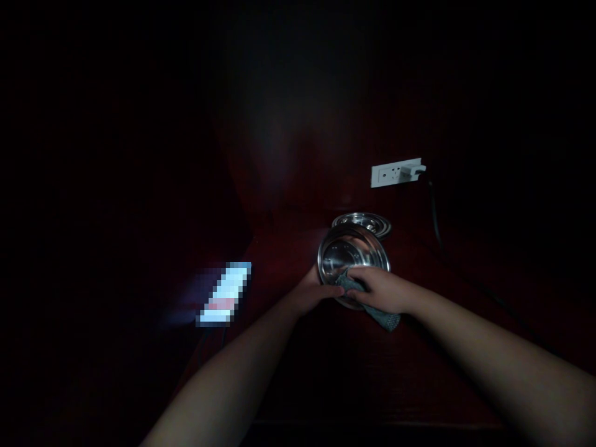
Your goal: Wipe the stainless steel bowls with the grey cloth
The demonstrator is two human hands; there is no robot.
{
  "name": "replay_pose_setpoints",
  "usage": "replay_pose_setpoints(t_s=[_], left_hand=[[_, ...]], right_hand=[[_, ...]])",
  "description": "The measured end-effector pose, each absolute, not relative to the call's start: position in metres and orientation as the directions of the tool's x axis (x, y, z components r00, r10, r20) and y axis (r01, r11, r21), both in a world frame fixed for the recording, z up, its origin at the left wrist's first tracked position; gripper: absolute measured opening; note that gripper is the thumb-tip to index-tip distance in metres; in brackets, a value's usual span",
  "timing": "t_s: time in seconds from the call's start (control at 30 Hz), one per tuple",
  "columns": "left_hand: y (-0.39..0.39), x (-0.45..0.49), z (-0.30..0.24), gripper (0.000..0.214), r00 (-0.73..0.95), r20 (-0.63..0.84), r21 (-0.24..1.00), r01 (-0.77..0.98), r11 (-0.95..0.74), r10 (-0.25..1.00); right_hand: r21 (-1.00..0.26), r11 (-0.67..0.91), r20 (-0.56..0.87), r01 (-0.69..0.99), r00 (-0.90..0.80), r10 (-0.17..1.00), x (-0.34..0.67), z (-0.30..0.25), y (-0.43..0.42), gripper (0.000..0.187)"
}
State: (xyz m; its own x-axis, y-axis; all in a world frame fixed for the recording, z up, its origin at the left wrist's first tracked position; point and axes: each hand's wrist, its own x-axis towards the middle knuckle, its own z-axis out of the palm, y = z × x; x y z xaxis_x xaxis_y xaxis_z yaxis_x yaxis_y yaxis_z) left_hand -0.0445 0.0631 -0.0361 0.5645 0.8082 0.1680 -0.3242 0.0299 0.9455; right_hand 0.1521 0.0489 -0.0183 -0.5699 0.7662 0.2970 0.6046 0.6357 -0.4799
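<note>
A shiny metal bowl [342, 253] is tilted up with its inside facing me. My left hand [313, 292] grips it by the lower left rim, thumb over the edge and the other fingers hidden behind. My right hand [379, 289] is closed on a grey-green cloth [385, 319], pressing it against the lower inside of the bowl. Part of the cloth hangs below the rim. Just behind the bowl, more round metal dishware [382, 225] rests on the dark red surface [288, 242], partly covered by the bowl.
A white wall socket [384, 176] holds a plugged-in adapter [412, 170], with a dark cable [435, 217] running down to the right. To the left of my left forearm lies a lit, pixelated screen [226, 295]. The surroundings are very dark.
</note>
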Motion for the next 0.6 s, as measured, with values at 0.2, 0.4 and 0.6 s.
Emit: replay_pose_setpoints(t_s=[0.2,0.4,0.6], left_hand=[[0.0623,-0.0442,-0.0351,0.070,0.564,0.170,0.945,-0.326,0.029,0.808],[0.0624,-0.0439,-0.0379,0.070,0.541,0.150,0.948,-0.315,0.035,0.827],[0.0660,-0.0430,-0.0418,0.070,0.549,0.166,0.943,-0.331,0.031,0.820]], right_hand=[[-0.401,0.621,0.308,0.674,-0.539,0.784,0.1536,-0.0174,0.0500,0.014],[-0.382,0.611,0.315,0.693,-0.524,0.791,0.1555,-0.0163,0.0515,0.015],[-0.424,0.621,0.285,0.659,-0.554,0.782,0.1548,-0.0168,0.0502,0.017]])
